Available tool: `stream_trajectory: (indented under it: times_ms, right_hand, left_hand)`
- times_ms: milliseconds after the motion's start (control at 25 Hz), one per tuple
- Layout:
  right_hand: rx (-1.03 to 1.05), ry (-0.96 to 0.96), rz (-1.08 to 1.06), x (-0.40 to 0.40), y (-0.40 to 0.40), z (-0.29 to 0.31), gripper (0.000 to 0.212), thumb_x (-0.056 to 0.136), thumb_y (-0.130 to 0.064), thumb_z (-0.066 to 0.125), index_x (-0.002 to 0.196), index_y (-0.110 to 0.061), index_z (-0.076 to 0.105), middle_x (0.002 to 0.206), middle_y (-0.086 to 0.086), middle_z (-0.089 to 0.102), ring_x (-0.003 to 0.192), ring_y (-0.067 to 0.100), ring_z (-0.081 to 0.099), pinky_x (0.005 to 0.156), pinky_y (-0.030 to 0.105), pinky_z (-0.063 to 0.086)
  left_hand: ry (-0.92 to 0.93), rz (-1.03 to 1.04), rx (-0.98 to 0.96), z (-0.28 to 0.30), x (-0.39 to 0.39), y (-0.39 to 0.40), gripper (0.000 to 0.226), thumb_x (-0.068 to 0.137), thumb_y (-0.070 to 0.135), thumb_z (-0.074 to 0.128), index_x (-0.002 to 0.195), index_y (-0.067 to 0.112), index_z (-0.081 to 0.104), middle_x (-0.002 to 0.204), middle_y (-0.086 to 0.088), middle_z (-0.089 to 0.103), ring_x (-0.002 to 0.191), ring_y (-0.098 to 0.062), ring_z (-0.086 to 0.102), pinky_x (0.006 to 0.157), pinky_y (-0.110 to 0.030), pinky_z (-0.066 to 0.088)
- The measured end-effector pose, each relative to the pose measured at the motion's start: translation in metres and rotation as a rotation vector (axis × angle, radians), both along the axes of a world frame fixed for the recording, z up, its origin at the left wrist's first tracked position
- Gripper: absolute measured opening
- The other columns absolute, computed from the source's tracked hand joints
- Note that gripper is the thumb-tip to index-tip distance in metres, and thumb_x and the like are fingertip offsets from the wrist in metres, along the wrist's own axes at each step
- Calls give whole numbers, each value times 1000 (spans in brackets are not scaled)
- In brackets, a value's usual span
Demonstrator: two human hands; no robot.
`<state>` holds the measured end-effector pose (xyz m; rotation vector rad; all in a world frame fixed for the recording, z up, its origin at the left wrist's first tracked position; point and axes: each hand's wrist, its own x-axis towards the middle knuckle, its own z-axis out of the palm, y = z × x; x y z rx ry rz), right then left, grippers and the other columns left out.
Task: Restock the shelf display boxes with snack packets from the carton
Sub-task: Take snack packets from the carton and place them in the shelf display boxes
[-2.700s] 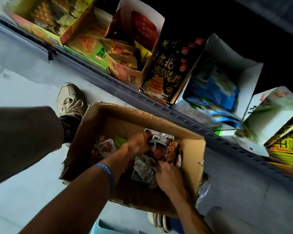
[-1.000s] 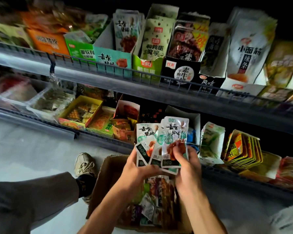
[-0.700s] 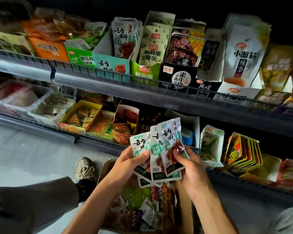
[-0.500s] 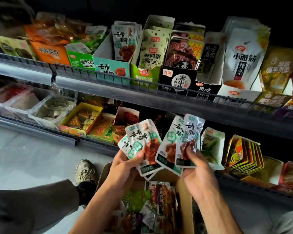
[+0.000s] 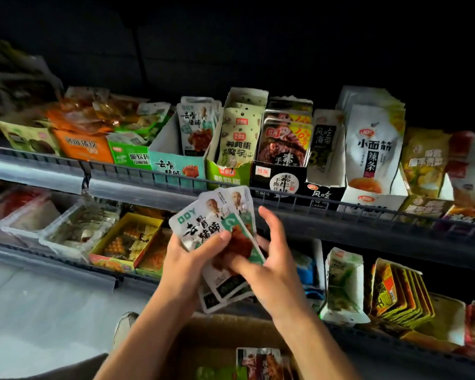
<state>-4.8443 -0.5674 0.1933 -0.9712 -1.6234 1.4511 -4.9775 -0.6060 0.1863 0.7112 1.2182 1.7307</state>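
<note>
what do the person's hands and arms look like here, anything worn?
Both forearms are bare up to the bottom edge of the frame: no sleeves in view. Left hand and right hand wear no gloves, and no rings or watch show. No wristband shows on the part of either forearm in view.

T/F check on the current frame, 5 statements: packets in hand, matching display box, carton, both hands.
1. The left hand holds a fanned stack of white-and-teal packets. True.
2. The right hand hangs idle, away from the packets. False: its fingers touch the stack's front and right side.
3. The teal display box with the matching print sits on the upper shelf. True.
4. That teal box is empty. False: matching packets stand at its back.
5. The carton is on the upper shelf. False: it sits below the hands, with packets inside.
</note>
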Motion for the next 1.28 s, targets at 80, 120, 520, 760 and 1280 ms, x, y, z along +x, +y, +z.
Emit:
stream_trajectory:
  times_ms: [80,120,520,760,1280]
  right_hand:
    - [-47,77,154,-15,17,34,59,81,-21,68,128,-51,46,124,-14,64,112,7,62,98,39,52]
    - [54,31,179,-27,24,50,52,85,-17,62,124,-48,48,120,-15,66,110,7,63,98,39,52]
    - [402,-74,5,-162,164,154,66,77,0,77,129,-23,43,118,1,62,106,14,59,80,21,47]
    - [393,-607,45,-204,217,128,85,83,-7,70,153,-12,21,141,12,47,127,28,49,104,41,46]
    - [625,-890,-82,-182,240,153,52,87,-20,70,131,-7,46,113,5,50,95,21,52,65,28,42]
  left_hand:
    - [111,-18,30,30,-17,6,61,66,23,84,120,10,58,107,-15,73,95,-34,72,79,-50,59]
    - [180,14,28,41,-26,10,69,64,30,89,123,14,56,108,-11,73,96,-30,73,81,-50,59]
    - [589,-24,29,139,-162,131,35,78,-3,69,109,5,54,87,0,61,83,12,64,70,-7,47]
    - [681,0,-73,108,-208,194,60,71,-7,74,122,11,49,107,-5,69,103,-22,67,70,-27,57]
    - [1377,123,-175,85,-202,192,87,70,30,86,140,24,35,125,-3,59,115,-28,53,94,-41,47]
